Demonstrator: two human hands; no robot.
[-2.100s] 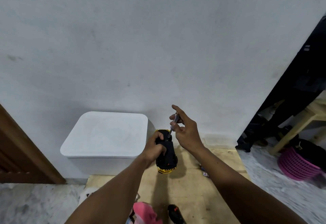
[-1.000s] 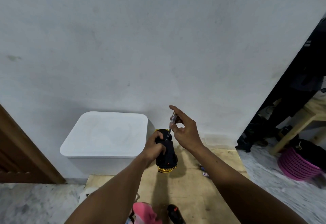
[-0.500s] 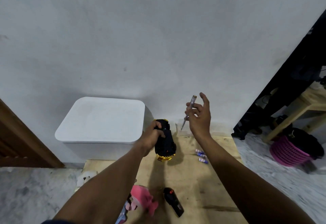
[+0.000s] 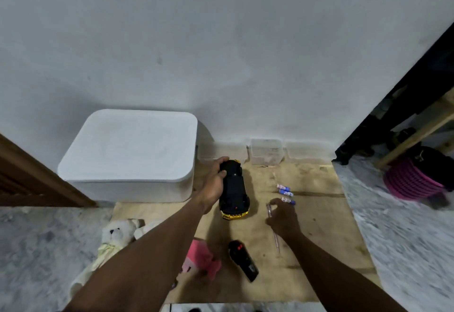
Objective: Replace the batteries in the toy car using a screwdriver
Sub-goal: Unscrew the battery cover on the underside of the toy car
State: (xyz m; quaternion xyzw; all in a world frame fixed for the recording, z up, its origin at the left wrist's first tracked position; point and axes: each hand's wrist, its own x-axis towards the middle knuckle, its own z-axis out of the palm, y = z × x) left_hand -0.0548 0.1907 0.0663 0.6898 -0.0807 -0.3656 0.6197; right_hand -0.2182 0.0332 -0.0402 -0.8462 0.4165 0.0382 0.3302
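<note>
Your left grip [image 4: 215, 185] clamps the black toy car [image 4: 235, 190] on the wooden board [image 4: 319, 228]. At the car's 3 o'clock, your right grip [image 4: 283, 218] pinches the screwdriver [image 4: 270, 209] handle, with batteries [image 4: 285, 192] at its 1 o'clock.

Left hand [image 4: 215, 185] grips the toy car [image 4: 235, 190] by its far end. The car's flipped over, black underside up, with a gold edge at the near end. Right hand [image 4: 283, 216] is down low over the wooden board [image 4: 319, 216], fingers curled on the clear handle of the screwdriver [image 4: 270, 209], tip pointing back toward the person. Three little batteries [image 4: 285, 192] lie just past that hand. There's a black remote [image 4: 243, 260] near the front of the board, with a pink plush [image 4: 202, 256] and a white teddy bear [image 4: 118, 233] to its left. A white lidded box [image 4: 130, 144] and a small clear tub [image 4: 266, 150] sit against the wall, and there's a pink basket [image 4: 412, 181] off to the right.
</note>
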